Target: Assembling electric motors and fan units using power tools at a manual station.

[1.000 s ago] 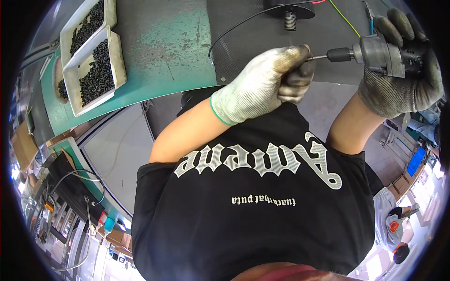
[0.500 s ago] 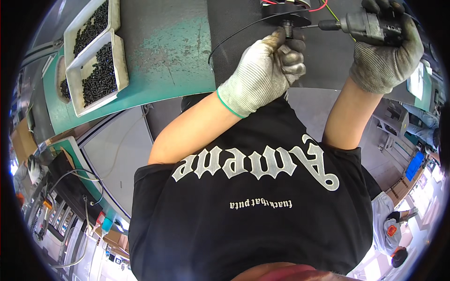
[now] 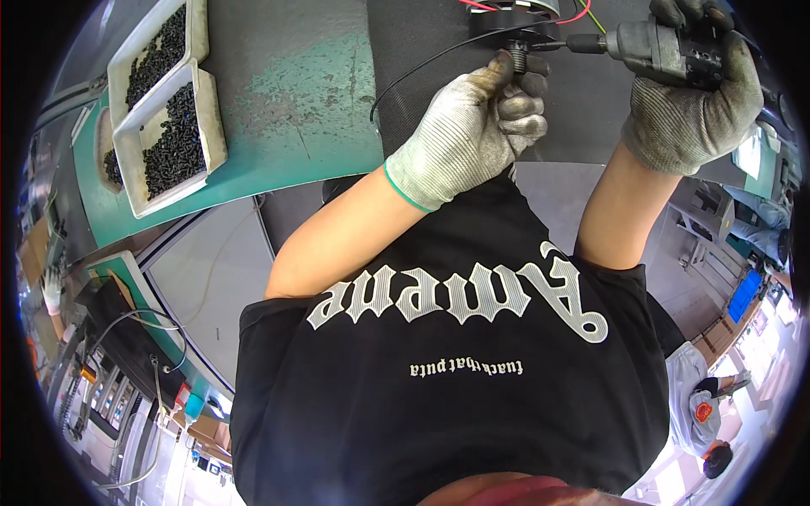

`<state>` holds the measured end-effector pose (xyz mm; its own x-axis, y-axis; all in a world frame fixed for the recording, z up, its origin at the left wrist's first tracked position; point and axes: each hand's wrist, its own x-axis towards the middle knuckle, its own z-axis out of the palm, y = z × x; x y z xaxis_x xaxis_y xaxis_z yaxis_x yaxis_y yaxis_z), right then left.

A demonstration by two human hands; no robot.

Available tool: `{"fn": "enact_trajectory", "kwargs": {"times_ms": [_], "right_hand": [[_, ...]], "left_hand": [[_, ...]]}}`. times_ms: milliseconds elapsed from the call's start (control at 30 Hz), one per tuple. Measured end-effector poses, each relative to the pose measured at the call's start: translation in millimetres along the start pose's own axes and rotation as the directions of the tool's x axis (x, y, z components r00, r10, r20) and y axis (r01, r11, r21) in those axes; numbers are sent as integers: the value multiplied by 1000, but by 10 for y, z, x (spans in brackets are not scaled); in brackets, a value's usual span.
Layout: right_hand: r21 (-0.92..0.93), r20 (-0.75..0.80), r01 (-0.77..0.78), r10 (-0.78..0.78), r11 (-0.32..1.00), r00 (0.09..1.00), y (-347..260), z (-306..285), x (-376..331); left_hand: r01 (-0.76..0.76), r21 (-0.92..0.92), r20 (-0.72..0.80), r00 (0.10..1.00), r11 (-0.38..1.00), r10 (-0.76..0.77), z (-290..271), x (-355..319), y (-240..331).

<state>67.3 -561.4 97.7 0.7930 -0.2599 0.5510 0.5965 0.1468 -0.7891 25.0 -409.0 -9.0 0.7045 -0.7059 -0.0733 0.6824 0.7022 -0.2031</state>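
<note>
You look to be driving a fastener in at the side of the motor's (image 3: pixel 513 18) shaft (image 3: pixel 519 57), though your fingers and the bit hide any screw. The motor sits at the far edge of view on the worktop (image 3: pixel 325 84), its threaded shaft pointing toward you. Your left grip (image 3: pixel 479 126) is closed on that shaft, thumb to one side, fingers to the other. Your right grip (image 3: pixel 692 114) is wrapped round the driver (image 3: pixel 654 49), whose bit (image 3: pixel 548 45) reaches the shaft near its base. The next move seems to call for a steady shaft and a bit kept square to it.

One second ago, your left fingers were at the bit's tip, well short of the motor; now both hands are up at the shaft. Against half a second ago, the bit sits slightly closer in.
</note>
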Motion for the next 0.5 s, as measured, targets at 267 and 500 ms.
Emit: {"fn": "enact_trajectory", "kwargs": {"times_ms": [267, 500], "right_hand": [[-8, 47, -77, 77, 997, 996, -38, 66, -101], [-53, 46, -105, 107, 993, 993, -10, 79, -163]], "left_hand": [[-35, 125, -160, 986, 992, 55, 22, -14, -62], [-80, 349, -226, 960, 934, 166, 54, -12, -93]]}}
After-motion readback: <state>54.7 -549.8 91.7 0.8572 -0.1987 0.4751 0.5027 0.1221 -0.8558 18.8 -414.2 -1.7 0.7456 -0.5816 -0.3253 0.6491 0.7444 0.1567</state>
